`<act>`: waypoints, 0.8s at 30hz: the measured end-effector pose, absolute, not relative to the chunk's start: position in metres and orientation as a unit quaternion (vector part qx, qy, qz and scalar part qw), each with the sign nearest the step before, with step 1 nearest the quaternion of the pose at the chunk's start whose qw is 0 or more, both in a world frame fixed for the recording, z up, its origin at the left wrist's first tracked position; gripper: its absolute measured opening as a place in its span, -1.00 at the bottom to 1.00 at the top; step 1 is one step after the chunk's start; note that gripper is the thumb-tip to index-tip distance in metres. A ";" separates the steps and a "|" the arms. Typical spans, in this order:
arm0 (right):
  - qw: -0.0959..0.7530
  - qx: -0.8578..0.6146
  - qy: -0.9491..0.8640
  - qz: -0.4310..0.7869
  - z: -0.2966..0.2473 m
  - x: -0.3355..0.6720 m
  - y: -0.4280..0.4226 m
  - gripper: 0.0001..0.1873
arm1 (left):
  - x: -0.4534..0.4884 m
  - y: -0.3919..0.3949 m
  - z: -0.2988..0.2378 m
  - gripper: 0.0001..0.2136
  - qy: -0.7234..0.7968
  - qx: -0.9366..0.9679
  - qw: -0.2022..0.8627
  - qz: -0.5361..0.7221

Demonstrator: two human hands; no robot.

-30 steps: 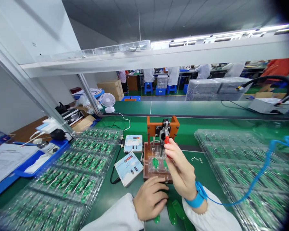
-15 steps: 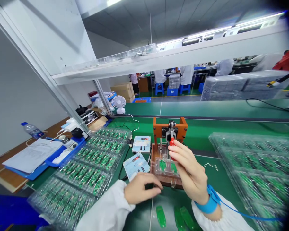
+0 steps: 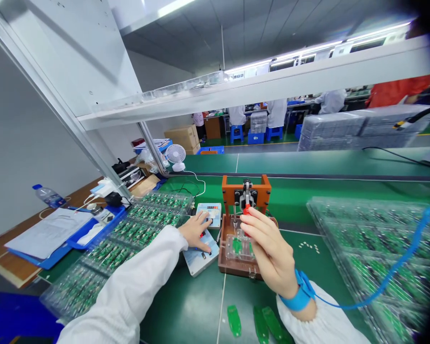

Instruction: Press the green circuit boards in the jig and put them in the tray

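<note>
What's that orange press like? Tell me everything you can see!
The press stands upright on the green table. It has an orange frame, a metal clamp with a red handle, and a brown base, maybe wood. Clear plastic and green pieces sit on the base. The right hand grips the handle, hiding some of it.

The green worktop [image 3: 179,306] carries stacked clear trays [image 3: 57,301] of green boards along its left edge, and a second tray group [image 3: 340,258] toward its right edge. Midway between these edges stands a clamp fixture [image 3: 232,264] on a brown base. Just left of it lie 2 display boxes [image 3: 197,265], 1 nearer the back edge. Small white pieces [image 3: 316,246] lie to the fixture's right. Toward the front edge lie at least 3 green pieces [image 3: 234,321], 1 apart from the others.
</note>
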State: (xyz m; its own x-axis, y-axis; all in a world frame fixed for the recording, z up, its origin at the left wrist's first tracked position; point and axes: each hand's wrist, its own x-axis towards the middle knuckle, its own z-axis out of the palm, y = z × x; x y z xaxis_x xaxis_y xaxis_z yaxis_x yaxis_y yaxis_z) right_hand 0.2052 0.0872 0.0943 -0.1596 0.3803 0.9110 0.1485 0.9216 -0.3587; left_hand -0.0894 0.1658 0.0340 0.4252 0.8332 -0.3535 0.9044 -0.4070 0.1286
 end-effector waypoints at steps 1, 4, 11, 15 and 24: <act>0.626 -0.175 -0.754 0.092 0.094 0.205 0.087 -0.34 | -0.090 0.166 0.034 0.20 0.520 0.833 0.147 -0.119; 0.633 -0.180 -0.748 0.093 0.093 0.203 0.087 -0.34 | -0.091 0.166 0.034 0.21 0.516 0.835 0.143 -0.127; 0.635 -0.182 -0.745 0.093 0.090 0.201 0.088 -0.33 | -0.094 0.167 0.025 0.24 0.516 0.830 0.157 -0.138; 0.630 -0.187 -0.748 0.091 0.090 0.202 0.087 -0.33 | -0.102 0.167 0.030 0.29 0.524 0.826 0.172 -0.118; 0.633 -0.195 -0.745 0.078 0.091 0.200 0.086 -0.38 | -0.107 0.159 0.041 0.29 0.539 0.809 0.175 -0.155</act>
